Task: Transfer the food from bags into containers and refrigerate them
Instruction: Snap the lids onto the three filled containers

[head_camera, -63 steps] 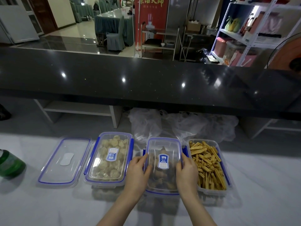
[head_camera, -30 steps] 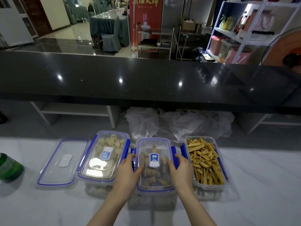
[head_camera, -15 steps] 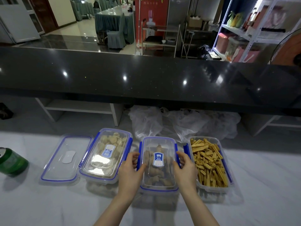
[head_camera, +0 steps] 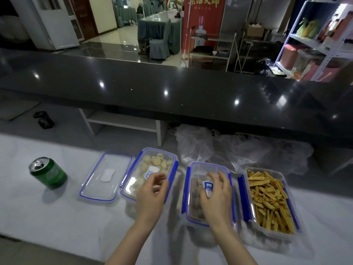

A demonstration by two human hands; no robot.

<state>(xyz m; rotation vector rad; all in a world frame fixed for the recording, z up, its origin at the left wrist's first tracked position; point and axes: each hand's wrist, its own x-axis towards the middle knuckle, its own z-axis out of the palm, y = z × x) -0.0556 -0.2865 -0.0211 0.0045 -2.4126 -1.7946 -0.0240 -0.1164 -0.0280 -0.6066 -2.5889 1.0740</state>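
Three clear containers with blue clips stand in a row on the white table. The left container (head_camera: 152, 165) is lidded and holds pale round pieces. My left hand (head_camera: 151, 194) hovers over its near end, blurred, fingers loosely curled, holding nothing. The middle container (head_camera: 194, 199) is lidded over dark food. My right hand (head_camera: 215, 197) lies on its lid with fingers spread. The right container (head_camera: 271, 197) has no lid and is full of yellow-brown strips.
A spare lid (head_camera: 105, 176) lies left of the containers, and a green can (head_camera: 48, 173) stands further left. Crumpled clear plastic bags (head_camera: 238, 148) sit behind the row. A raised black counter (head_camera: 172, 92) runs across the back.
Both hands have left the sides of the middle container. The left hand moved left over the left container; the right hand moved onto the middle lid.
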